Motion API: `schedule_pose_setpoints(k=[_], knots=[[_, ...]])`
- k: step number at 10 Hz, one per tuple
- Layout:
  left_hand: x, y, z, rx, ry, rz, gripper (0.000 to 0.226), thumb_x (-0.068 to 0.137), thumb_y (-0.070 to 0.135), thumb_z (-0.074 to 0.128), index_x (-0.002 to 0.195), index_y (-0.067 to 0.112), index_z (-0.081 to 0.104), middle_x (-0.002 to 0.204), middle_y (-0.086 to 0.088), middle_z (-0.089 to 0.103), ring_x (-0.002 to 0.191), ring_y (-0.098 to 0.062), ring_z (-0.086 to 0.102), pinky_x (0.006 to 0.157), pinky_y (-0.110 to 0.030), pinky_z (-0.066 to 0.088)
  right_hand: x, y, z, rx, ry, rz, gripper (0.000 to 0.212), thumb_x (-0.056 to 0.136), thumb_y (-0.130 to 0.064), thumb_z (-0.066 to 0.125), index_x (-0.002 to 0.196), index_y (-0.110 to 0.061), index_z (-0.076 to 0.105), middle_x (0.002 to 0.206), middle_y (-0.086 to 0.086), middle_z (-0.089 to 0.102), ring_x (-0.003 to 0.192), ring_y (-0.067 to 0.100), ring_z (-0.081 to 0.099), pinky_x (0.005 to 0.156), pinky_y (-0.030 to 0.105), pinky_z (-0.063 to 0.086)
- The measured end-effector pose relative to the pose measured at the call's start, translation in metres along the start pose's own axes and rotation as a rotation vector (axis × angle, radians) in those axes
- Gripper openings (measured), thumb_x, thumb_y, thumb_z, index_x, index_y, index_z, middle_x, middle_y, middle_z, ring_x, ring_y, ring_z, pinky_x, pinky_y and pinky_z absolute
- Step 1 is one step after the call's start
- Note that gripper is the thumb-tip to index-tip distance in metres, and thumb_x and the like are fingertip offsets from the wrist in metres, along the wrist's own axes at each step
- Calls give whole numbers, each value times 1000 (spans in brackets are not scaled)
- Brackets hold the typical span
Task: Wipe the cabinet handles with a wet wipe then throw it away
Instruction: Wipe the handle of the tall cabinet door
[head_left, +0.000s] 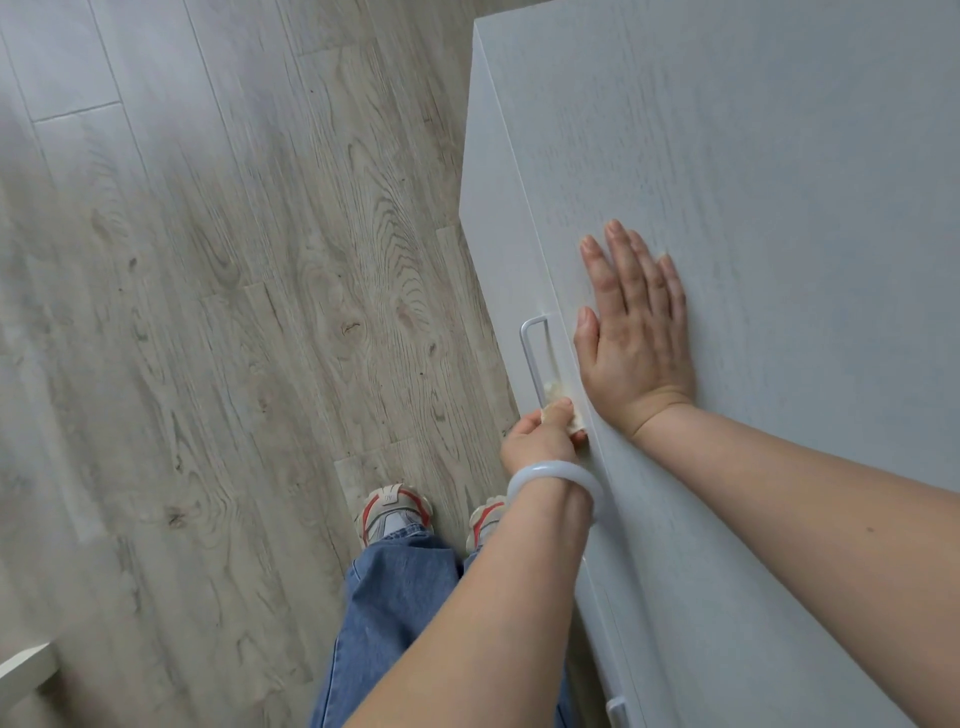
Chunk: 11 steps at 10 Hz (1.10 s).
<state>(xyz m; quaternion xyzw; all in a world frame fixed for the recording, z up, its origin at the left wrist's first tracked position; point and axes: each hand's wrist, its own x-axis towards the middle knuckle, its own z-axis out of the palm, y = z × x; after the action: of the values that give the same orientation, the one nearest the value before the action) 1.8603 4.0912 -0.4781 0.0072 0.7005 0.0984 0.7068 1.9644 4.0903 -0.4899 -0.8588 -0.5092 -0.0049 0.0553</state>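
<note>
- Denim trouser legs (395, 587) and two sneakers (393, 512) sit nearest the camera, on the wood-grain floor (208, 312) just beside the white cabinet (779, 182).
- At the near end of the metal handle (535, 358), the left hand (540, 439) has its fingers (558, 410) closed on a bunched wet wipe (563, 410); a pale bangle (553, 480) rings that wrist.
- Wipe and handle are touching: the cloth wraps the bar's near end, and part of it shows in the gap between bar and cabinet front.
- Long and narrow, the handle runs away from the wipe toward the far corner of the cabinet, so the unwiped length lies directly beyond the left hand's fingers; a stroke along that axis looks like the next need.
- Beside the handle, on the cabinet's top face, the right hand (636, 332) lies flat with fingers spread, gripping nothing, likely steadying.
- Another handle (617, 712) peeks in nearer the camera, probably not yet wiped.
</note>
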Motion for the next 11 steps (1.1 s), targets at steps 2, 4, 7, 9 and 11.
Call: schedule_pose_setpoints(k=[2,4,7,9,11], knots=[[26,35,-12,620,-125,133,19,75,3,71,59,7,60,62,-11,65,61,-22,59,83,-40,56,0,1,0,6,-1,-7,59,91,-25,37,149,-14,31,157,8,26,145,23,23,118,46,16],[26,85,3,1070,-107,477,27,79,14,66,55,12,54,69,-13,69,46,-16,49,47,-20,39,0,1,-1,-5,-3,-7,59,91,-25,37,149,-14,32,157,9,26,145,23,23,118,46,17],[22,40,-16,872,-141,328,15,83,21,68,78,6,68,75,-11,72,67,-23,65,62,-25,50,-1,1,0,2,3,-6,60,90,-25,37,149,-14,32,157,8,26,145,23,24,118,46,17],[32,58,-5,744,-142,369,17,79,19,74,68,12,63,70,-8,67,63,-18,60,64,-23,48,0,0,-1,5,-6,-8,60,90,-25,37,149,-14,32,157,8,26,145,23,24,118,47,17],[21,26,-25,768,-200,274,24,81,24,73,87,2,70,82,-16,73,70,-21,64,72,-32,52,0,0,-1,14,-16,-3,60,90,-25,37,149,-14,32,157,9,26,145,23,23,118,47,17]])
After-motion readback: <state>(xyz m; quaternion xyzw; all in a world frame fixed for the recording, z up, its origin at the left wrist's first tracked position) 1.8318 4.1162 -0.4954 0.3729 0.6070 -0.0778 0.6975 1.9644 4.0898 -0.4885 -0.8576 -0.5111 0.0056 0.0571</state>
